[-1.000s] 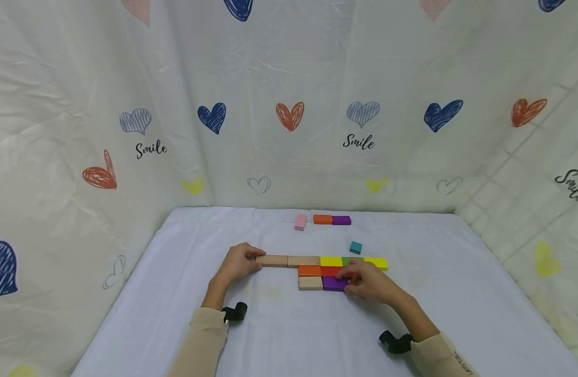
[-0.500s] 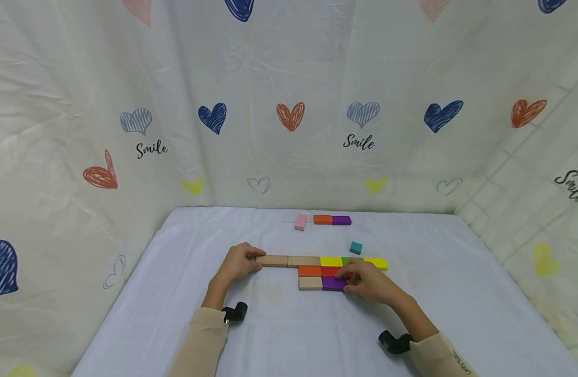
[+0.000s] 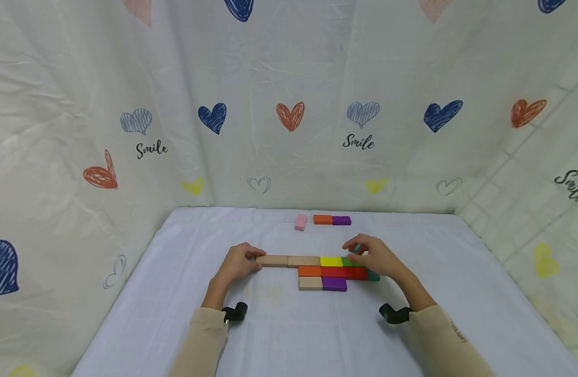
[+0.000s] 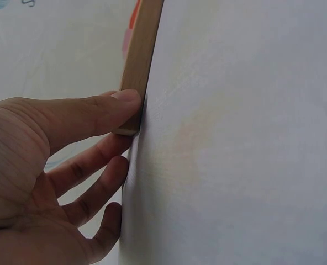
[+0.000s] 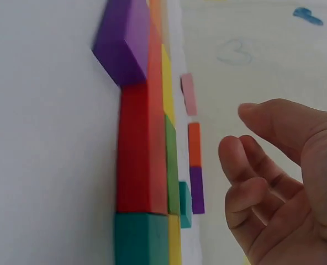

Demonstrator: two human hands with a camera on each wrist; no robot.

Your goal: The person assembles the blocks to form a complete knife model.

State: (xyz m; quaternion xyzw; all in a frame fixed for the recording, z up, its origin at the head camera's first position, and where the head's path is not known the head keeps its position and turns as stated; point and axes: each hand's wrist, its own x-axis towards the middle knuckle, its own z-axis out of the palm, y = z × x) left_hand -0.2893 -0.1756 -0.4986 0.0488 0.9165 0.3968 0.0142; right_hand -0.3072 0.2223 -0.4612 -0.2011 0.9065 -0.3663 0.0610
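My left hand (image 3: 237, 262) pinches the left end of a plain wooden block (image 3: 275, 261), with thumb in front and fingers behind in the left wrist view. That block starts the long back row: a second wooden block (image 3: 304, 261), a yellow block (image 3: 331, 261) and a green block (image 3: 347, 261). Before them lie an orange block (image 3: 310, 270), a long red block (image 3: 344, 272) and a teal block (image 5: 141, 237). Closest to me are a pale wood block (image 3: 310, 283) and a purple block (image 3: 334, 284). My right hand (image 3: 380, 256), fingers loosely bent and holding nothing, hovers over the row's right end, partly hiding a small teal block (image 5: 185, 204).
Towards the back of the white-covered table (image 3: 270, 335) lie a pink block (image 3: 300, 222), an orange block (image 3: 322, 220) and another purple block (image 3: 341, 220). A curtain with printed hearts (image 3: 289, 167) hangs behind the table's far edge.
My right hand has left the purple and red blocks and moved back and up over the row, near the small teal block. My left hand stays in place.
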